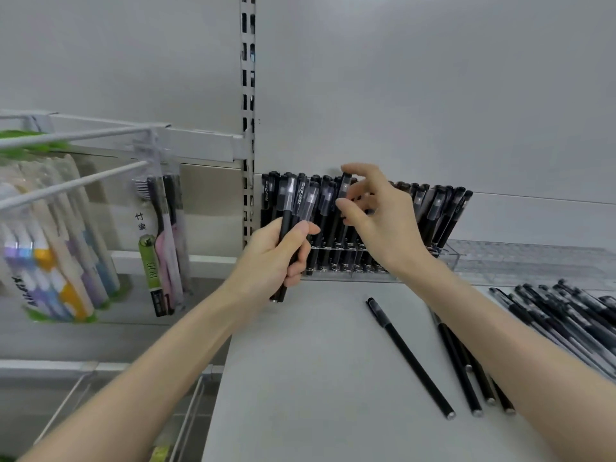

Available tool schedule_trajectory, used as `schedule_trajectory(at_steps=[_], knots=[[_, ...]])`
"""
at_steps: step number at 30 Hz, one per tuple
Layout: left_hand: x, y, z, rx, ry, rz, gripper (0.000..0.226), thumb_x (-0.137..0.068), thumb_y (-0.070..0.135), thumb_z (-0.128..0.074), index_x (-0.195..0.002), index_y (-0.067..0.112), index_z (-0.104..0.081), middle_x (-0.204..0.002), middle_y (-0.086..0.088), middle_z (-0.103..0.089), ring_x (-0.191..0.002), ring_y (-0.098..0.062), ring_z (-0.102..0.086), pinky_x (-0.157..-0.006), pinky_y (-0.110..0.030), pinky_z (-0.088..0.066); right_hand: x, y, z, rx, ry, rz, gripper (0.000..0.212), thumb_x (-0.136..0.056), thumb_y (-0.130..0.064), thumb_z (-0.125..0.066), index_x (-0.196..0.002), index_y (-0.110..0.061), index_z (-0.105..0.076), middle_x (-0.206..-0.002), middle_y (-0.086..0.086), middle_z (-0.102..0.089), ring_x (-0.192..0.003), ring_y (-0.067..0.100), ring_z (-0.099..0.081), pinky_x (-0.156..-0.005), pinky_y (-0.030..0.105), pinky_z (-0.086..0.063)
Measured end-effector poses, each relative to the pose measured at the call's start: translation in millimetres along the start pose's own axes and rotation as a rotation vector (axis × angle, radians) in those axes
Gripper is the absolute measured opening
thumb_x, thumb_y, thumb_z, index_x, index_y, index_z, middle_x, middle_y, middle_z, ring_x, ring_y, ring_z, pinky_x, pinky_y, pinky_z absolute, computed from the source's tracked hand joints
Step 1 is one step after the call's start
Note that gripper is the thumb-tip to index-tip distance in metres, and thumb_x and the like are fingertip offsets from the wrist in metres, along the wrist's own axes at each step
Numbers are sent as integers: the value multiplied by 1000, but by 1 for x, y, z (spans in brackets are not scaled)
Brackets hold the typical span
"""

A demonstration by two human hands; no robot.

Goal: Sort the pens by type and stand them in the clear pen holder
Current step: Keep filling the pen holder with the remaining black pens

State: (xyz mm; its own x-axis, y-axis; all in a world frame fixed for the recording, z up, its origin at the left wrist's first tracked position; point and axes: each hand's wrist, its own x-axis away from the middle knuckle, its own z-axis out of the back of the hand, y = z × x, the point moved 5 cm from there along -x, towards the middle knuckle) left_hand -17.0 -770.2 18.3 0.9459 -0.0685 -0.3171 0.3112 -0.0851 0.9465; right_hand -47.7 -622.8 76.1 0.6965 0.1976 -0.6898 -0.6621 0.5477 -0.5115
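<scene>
Right hand (pixel 376 225) grip pinched pen (pixel 344 190) near cap, long axis near-upright, tip down toward clear pen holder (pixel 346 277) directly below. Left hand (pixel 276 258) clutched spare pens (pixel 289 208) just beside.

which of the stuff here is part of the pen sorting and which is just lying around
Part of the job: left hand gripping a bunch of pens, right hand pinching a single pen, clear pen holder, loose pens on the shelf, pen pile at right.

Just there: hanging toothbrush packs, wire hooks, slotted upright.
</scene>
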Motion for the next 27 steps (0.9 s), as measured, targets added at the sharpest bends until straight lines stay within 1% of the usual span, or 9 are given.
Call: schedule_trajectory(at_steps=[3, 6, 10, 14, 18, 21, 23, 25, 27], knots=[[1, -4, -2, -22, -7, -13, 19, -99, 21, -44, -99, 10, -60, -62, -2, -48, -49, -15, -42, -49, -28, -40, 1, 2, -2, 78, -29, 35, 32, -91, -15, -61, -122, -22, -59, -94, 0, -61, -77, 7, -58, -73, 11, -43], [3, 0, -7, 17, -36, -7, 19, -100, 24, -43, -103, 13, -58, -59, -2, -47, -44, -15, -38, -43, -27, -39, 5, 2, 6, 30, 31, 33, 33, -93, -19, -59, -125, -23, -57, -95, -2, -58, -78, 8, -55, -75, 21, -45], [2, 5, -20, 33, -108, 4, 19, -99, 27, -44, -103, 17, -58, -57, -1, -45, -42, -12, -32, -40, -24, -32, 14, -3, 14, -297, -2, -87, 24, -91, -22, -63, -115, -19, -62, -91, -7, -69, -86, 9, -65, -81, 38, -55], [1, 6, -37, -5, -168, -4, 19, -99, 26, -43, -101, 15, -58, -57, -2, -52, -43, -14, -43, -42, -23, -37, 19, -3, 17, -480, -44, -147, 17, -86, -13, -68, -101, -19, -61, -78, -10, -74, -79, 3, -69, -79, 18, -53], [-1, 5, -39, -52, -173, 26, 24, -99, 27, -42, -108, 10, -58, -75, -6, -68, -65, -17, -65, -62, -30, -55, 17, -2, 30, -594, 82, -151, 15, -87, -5, -66, -97, -12, -57, -80, 4, -67, -76, 12, -68, -71, 28, -57], [-3, 4, -29, -148, -100, 28, 21, -98, 30, -43, -102, 17, -59, -91, -5, -68, -79, -17, -68, -72, -36, -57, 10, -1, 44, -573, 245, -117, 18, -90, -5, -61, -97, -18, -52, -83, -1, -56, -74, 8, -64, -64, 27, -58], [-2, 6, -21, -178, -60, 21, 20, -98, 30, -43, -100, 19, -59, -85, -5, -65, -67, -18, -65, -58, -31, -55, 5, 0, 49, -511, 308, -88, 20, -91, -7, -60, -97, -24, -50, -84, -5, -52, -74, 8, -60, -64, 27, -57], [-1, 7, -13, -205, -25, -2, 20, -99, 30, -42, -100, 17, -57, -66, -4, -58, -45, -14, -50, -41, -24, -39, 2, 0, 48, -430, 319, -52, 23, -91, -9, -60, -96, -28, -48, -85, -7, -51, -75, 11, -58, -66, 30, -58], [0, 5, -8, -215, 3, -3, 21, -100, 30, -41, -101, 16, -56, -55, -1, -44, -38, -10, -32, -37, -19, -26, 0, 2, 42, -367, 303, -42, 23, -91, -11, -60, -96, -29, -47, -85, -9, -51, -75, 12, -56, -68, 36, -59]])
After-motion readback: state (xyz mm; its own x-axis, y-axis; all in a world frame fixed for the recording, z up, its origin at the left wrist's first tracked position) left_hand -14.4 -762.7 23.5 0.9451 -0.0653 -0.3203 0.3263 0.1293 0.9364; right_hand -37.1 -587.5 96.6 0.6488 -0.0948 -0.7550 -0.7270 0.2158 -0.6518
